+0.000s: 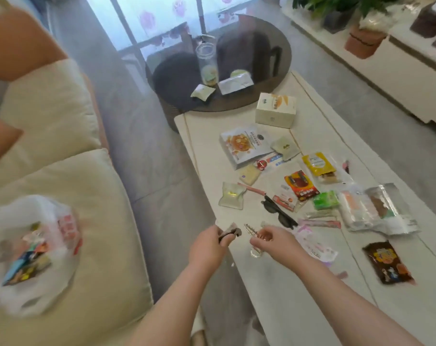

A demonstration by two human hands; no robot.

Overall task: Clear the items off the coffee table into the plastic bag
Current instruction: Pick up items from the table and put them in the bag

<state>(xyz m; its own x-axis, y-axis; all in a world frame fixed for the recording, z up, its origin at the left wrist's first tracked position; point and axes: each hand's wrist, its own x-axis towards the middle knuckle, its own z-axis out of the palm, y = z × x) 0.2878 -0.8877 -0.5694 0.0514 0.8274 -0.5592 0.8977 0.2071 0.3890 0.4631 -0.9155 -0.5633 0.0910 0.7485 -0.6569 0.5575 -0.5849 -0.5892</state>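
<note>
Left grip (212,242) pinching small dark wrapper (230,233); right grip (271,239) nipping metal hair clip (251,231): light, stiff, probably best held mid-spine

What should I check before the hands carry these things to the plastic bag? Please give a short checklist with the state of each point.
1. Left hand has a grip on the small dark wrapper: ok.
2. Right hand has a grip on the metal hair clip: ok.
3. Plastic bag mouth is open, on the sofa: ok.
4. Room left in the bag: cannot tell.
5. Coffee table cleared: not ok, many packets remain.
</note>
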